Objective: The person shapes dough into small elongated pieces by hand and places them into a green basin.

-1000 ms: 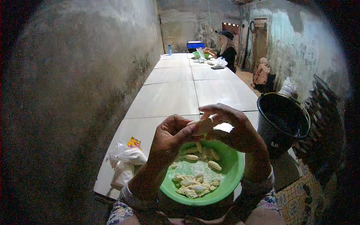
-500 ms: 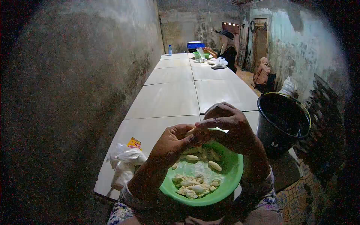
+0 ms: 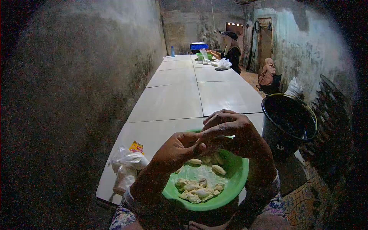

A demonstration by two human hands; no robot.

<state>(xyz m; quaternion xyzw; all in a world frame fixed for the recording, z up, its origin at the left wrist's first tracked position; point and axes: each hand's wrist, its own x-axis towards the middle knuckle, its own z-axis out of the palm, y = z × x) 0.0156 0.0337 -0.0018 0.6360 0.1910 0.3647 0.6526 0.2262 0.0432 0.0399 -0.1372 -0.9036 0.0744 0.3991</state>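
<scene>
A green bowl [image 3: 240, 183] stands at the table's near edge. In it are crumbly pale dough [image 3: 200, 191], loose flour and several finger-shaped dough pieces [image 3: 219, 170]. Over the bowl's far side my left hand [image 3: 183, 147] is closed, thumb and fingers pinched together. My right hand [image 3: 234, 130] meets it from the right, its bent fingers laid across the left fingertips. Whatever lies between the two hands is hidden behind the fingers.
Left of the bowl are clear plastic bags of white powder [image 3: 124, 178] and a yellow packet [image 3: 136, 147]. A black bucket [image 3: 281, 134] stands at the right. Down the long white table [image 3: 172, 99] a person [image 3: 232, 51] works at another green bowl; another person [image 3: 267, 73] sits low behind.
Both hands have come slightly lower and nearer, still together over the bowl. My right fingers have shifted and curl more over my left fingertips.
</scene>
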